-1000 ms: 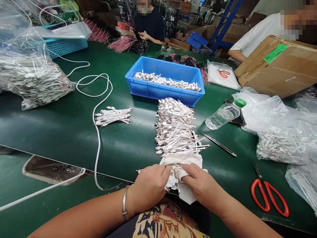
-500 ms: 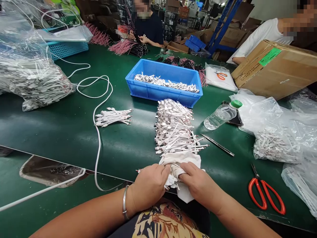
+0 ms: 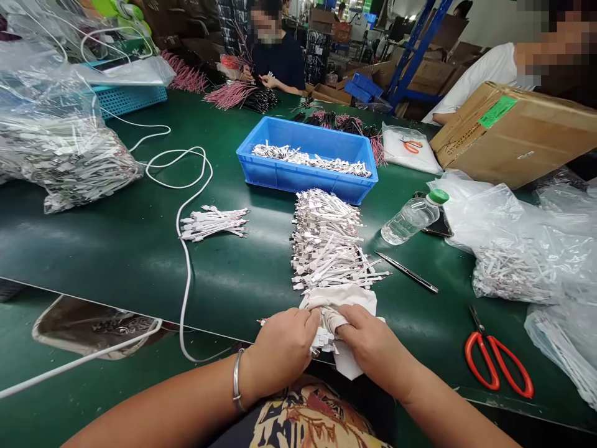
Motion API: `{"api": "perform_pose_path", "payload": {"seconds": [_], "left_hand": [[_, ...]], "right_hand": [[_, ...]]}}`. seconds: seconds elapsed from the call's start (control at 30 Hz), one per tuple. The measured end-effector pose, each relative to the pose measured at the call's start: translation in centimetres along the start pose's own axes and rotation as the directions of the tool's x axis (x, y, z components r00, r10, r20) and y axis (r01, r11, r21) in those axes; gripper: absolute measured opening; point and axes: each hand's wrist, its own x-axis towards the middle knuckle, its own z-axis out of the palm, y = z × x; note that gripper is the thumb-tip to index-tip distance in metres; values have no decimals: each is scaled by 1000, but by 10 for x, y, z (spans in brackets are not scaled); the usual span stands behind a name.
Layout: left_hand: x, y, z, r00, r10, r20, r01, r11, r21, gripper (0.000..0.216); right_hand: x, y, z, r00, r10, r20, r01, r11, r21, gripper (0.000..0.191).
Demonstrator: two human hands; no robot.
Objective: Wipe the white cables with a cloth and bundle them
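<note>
We have both hands low at the bench's [image 3: 261,274] near edge, closed and close together. Our left hand [image 3: 282,345] is curled around a bundle of short white cables [image 3: 323,341]; plugs poke out toward the right hand, and a few wire ends show on the far side of the fist. Our right hand [image 3: 373,341] grips a white cloth [image 3: 347,362], bunched up against the bundle, with one flap hanging below the fingers and another part spread just ahead of both hands. Exact finger contact inside the folds: we can't tell.

Straight ahead of the hands, just past the cloth, we see a big pile of the same cables [image 3: 326,239], then a blue bin [image 3: 303,176] with more short white pieces inside. Ahead and left of the left hand: a small cable pile [image 3: 214,224], with a white cord [image 3: 186,286] looping beside it. Ahead and right of the right hand: a slim metal tool [image 3: 410,274], a tilted bottle [image 3: 408,223] with a green cap. Farther right of it, red-handled scissors [image 3: 497,367]. Well beyond our hands, a person in a dark shirt [image 3: 289,62] sits across the bench.
</note>
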Motion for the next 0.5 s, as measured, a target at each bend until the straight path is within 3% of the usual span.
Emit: {"api": "perform_pose_path", "payload": {"seconds": [0.23,0.33,0.5], "left_hand": [[-1,0,1,1000,0,-13,0,1000,18,46],[-1,0,2,1000,14,-18,-14,999,34,48],[-3,-2,3,999,35,-42,-33,998,45,45]], "right_hand": [[-1,-2,0,1000,-7,9,7,999,-37,16],[-11,2,-4,1000,-9,-14,10,998,70,21],[-23,8,-11,974,138,-181,-75,946,316,29]]}}
